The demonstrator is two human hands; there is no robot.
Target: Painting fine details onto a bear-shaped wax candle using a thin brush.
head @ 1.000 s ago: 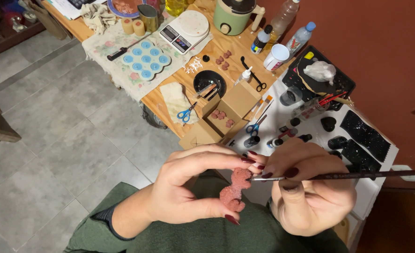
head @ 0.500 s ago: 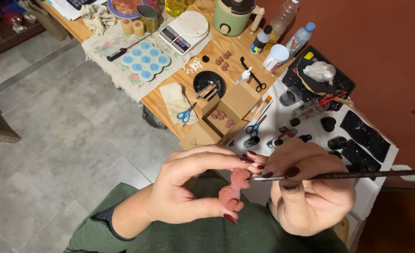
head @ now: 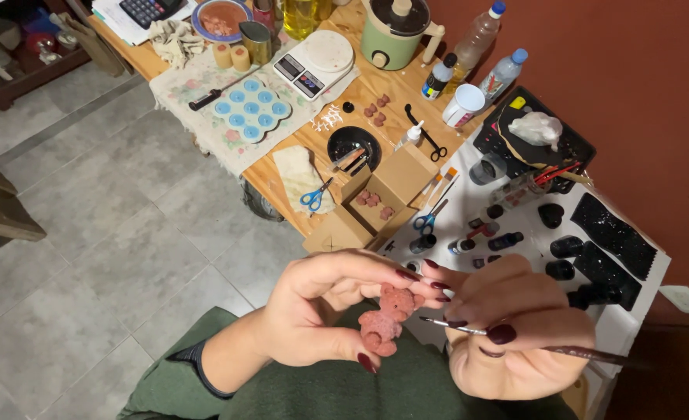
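Note:
My left hand pinches a small reddish-pink bear-shaped figure between thumb and fingers, over my green-clad lap. My right hand grips a thin dark paintbrush whose metal ferrule and tip point left, just beside the figure's lower right side. The brush handle runs off to the right. Both hands have dark red nails.
A wooden table holds an open cardboard box with several pink pieces, blue scissors, a black bowl, a blue mould, a white scale, a green pot, bottles and a mug. Grey tile floor lies left.
The view has shifted down slightly. My right hand dropped and tilted the brush, so its tip left the figure's head and sits lower. My left hand turned the figure a little.

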